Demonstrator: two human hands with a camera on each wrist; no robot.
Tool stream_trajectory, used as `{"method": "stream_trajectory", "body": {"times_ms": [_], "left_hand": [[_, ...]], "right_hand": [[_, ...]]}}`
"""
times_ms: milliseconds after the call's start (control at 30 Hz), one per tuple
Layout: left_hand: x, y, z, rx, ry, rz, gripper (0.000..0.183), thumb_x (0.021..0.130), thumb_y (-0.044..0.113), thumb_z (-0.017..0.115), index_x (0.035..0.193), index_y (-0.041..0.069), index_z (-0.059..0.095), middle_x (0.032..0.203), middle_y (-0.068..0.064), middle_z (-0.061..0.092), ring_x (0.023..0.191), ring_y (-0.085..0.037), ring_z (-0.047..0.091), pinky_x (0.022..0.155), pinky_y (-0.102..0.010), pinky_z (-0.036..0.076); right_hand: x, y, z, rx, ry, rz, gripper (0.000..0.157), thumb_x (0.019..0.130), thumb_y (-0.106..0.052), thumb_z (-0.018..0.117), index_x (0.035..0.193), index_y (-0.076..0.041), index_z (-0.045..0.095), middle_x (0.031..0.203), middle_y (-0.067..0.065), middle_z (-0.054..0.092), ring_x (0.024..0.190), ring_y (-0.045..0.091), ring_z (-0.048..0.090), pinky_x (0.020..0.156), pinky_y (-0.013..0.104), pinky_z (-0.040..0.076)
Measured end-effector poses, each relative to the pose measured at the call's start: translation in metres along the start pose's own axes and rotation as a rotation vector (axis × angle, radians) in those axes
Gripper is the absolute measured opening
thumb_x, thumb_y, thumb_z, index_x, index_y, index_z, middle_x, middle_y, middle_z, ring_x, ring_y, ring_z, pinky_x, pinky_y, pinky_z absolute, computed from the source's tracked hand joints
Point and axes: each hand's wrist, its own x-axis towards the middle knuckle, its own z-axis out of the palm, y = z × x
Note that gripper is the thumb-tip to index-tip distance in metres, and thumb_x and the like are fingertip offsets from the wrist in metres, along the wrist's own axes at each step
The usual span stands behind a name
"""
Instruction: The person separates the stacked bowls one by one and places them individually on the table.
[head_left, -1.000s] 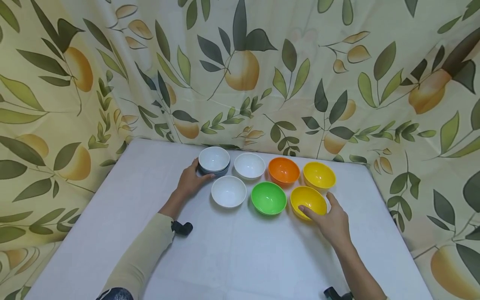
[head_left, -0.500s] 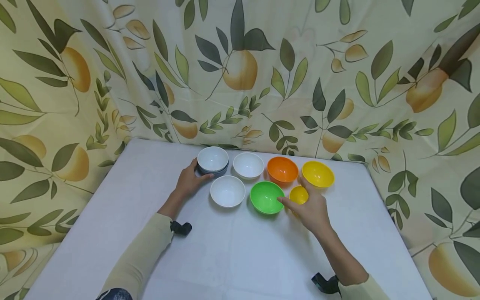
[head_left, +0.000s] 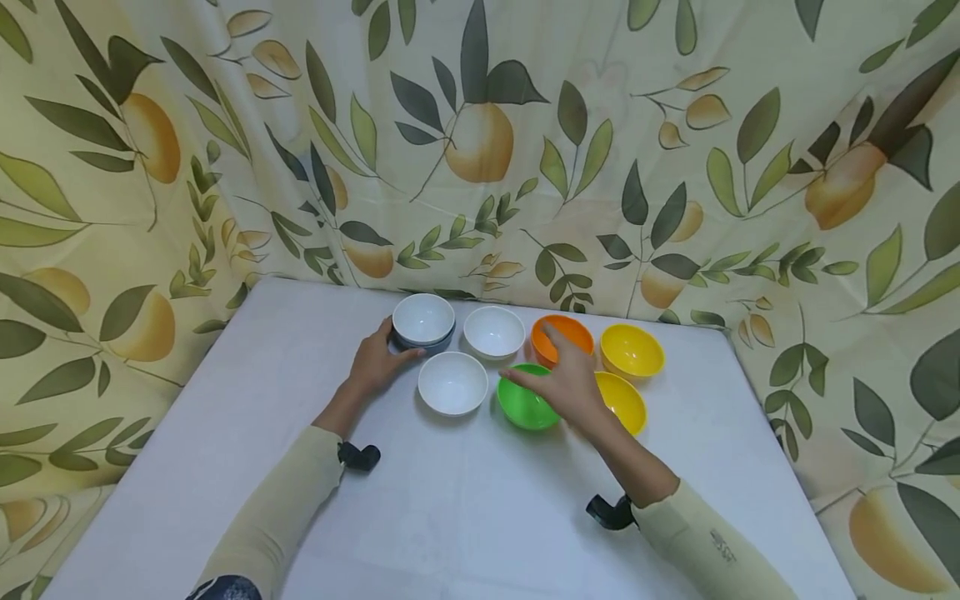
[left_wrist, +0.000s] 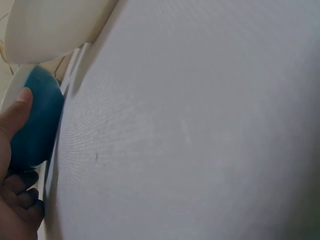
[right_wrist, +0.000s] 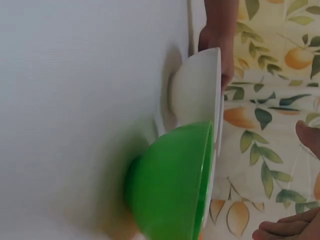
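Note:
On the left, my left hand (head_left: 375, 362) grips a blue bowl (left_wrist: 42, 120), thumb on its near side and fingers around its far side. A white bowl (head_left: 423, 319) sits nested in the blue one. My right hand (head_left: 573, 387) hovers over the green bowl (head_left: 522, 408), thumb and fingers spread wide and holding nothing. In the right wrist view, its thumb and fingertips show above the green bowl's rim level. Part of the orange bowl (head_left: 566, 330) and of the front yellow bowl (head_left: 624, 404) is hidden behind the right hand.
Two more white bowls stand between the hands, one in front (head_left: 452, 385) and one behind (head_left: 493, 332). Another yellow bowl (head_left: 632, 350) stands at the back right. A white cloth covers the table (head_left: 450, 517); a fruit-patterned curtain (head_left: 480, 217) hangs behind it.
My right hand has moved left, from the front yellow bowl to above the green bowl. My left hand keeps its grip on the blue bowl; the bowls have not moved.

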Motion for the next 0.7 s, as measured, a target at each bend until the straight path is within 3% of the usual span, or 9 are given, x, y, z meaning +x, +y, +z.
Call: {"method": "stream_trajectory", "body": {"times_ms": [67, 133, 167, 267, 333, 400, 467, 567, 700], "left_hand": [[0.001, -0.001, 0.000, -0.005, 0.003, 0.000, 0.098, 0.093, 0.040, 0.082, 0.163, -0.002, 0.028, 0.162, -0.028, 0.037, 0.150, -0.043, 0.036, 0.124, -0.053, 0.030], [0.001, -0.002, 0.000, -0.007, 0.003, 0.004, 0.098, 0.093, 0.040, 0.082, 0.163, -0.002, 0.028, 0.163, -0.028, 0.037, 0.151, -0.042, 0.035, 0.124, -0.052, 0.029], [0.002, -0.002, 0.000, -0.006, 0.003, 0.005, 0.099, 0.093, 0.040, 0.082, 0.163, -0.003, 0.028, 0.163, -0.028, 0.037, 0.151, -0.042, 0.035, 0.124, -0.052, 0.029], [0.002, -0.002, 0.000, -0.004, 0.000, -0.002, 0.099, 0.093, 0.041, 0.082, 0.163, -0.003, 0.028, 0.162, -0.028, 0.037, 0.151, -0.043, 0.035, 0.124, -0.052, 0.029], [0.001, -0.001, -0.001, -0.005, -0.002, -0.008, 0.100, 0.092, 0.042, 0.082, 0.164, -0.003, 0.028, 0.163, -0.027, 0.037, 0.151, -0.043, 0.035, 0.124, -0.052, 0.029], [0.001, 0.000, -0.001, -0.009, -0.004, -0.017, 0.101, 0.092, 0.042, 0.082, 0.164, -0.002, 0.027, 0.163, -0.027, 0.036, 0.151, -0.043, 0.034, 0.124, -0.053, 0.029], [0.000, 0.001, -0.002, -0.011, -0.006, -0.020, 0.101, 0.092, 0.042, 0.082, 0.164, -0.002, 0.027, 0.163, -0.028, 0.036, 0.151, -0.043, 0.034, 0.124, -0.054, 0.029], [0.000, 0.002, -0.002, -0.008, -0.009, -0.018, 0.100, 0.093, 0.041, 0.082, 0.164, -0.002, 0.027, 0.162, -0.028, 0.038, 0.150, -0.044, 0.036, 0.124, -0.054, 0.030], [-0.001, 0.003, -0.003, -0.013, -0.004, -0.017, 0.098, 0.093, 0.040, 0.082, 0.163, -0.002, 0.029, 0.161, -0.028, 0.039, 0.150, -0.044, 0.037, 0.123, -0.054, 0.030]], "right_hand": [[0.007, -0.004, 0.004, 0.003, -0.011, -0.008, 0.108, 0.081, -0.051, 0.090, 0.161, -0.002, 0.038, 0.161, 0.018, 0.045, 0.144, 0.038, 0.045, 0.111, 0.055, 0.048], [0.013, -0.008, 0.008, 0.003, -0.011, -0.021, 0.108, 0.080, -0.051, 0.090, 0.161, -0.003, 0.038, 0.135, 0.019, 0.065, 0.118, 0.033, 0.062, 0.091, 0.039, 0.059], [0.016, -0.010, 0.010, 0.000, -0.010, -0.026, 0.108, 0.080, -0.052, 0.090, 0.161, -0.003, 0.039, 0.117, 0.017, 0.070, 0.102, 0.030, 0.064, 0.079, 0.033, 0.058], [0.022, -0.016, 0.014, -0.021, -0.013, -0.054, 0.109, 0.078, -0.051, 0.092, 0.160, -0.001, 0.039, 0.070, 0.010, 0.052, 0.065, 0.024, 0.045, 0.054, 0.028, 0.036], [0.025, -0.020, 0.017, -0.028, -0.024, -0.069, 0.112, 0.077, -0.051, 0.092, 0.161, 0.000, 0.038, 0.063, 0.011, 0.044, 0.061, 0.027, 0.042, 0.054, 0.030, 0.038], [0.030, -0.024, 0.019, -0.044, -0.033, -0.084, 0.115, 0.076, -0.051, 0.093, 0.161, 0.002, 0.036, 0.079, 0.017, 0.062, 0.075, 0.031, 0.057, 0.067, 0.033, 0.053], [0.034, -0.027, 0.021, -0.045, -0.046, -0.082, 0.117, 0.076, -0.050, 0.094, 0.162, 0.002, 0.034, 0.111, 0.025, 0.070, 0.099, 0.038, 0.066, 0.087, 0.043, 0.060], [0.041, -0.031, 0.024, -0.070, -0.062, -0.068, 0.120, 0.075, -0.052, 0.094, 0.163, 0.001, 0.032, 0.157, 0.024, 0.048, 0.137, 0.041, 0.053, 0.108, 0.055, 0.051], [0.049, -0.036, 0.029, -0.092, -0.074, -0.076, 0.121, 0.074, -0.052, 0.094, 0.163, 0.000, 0.032, 0.164, 0.020, 0.040, 0.145, 0.039, 0.045, 0.114, 0.056, 0.044]]}}
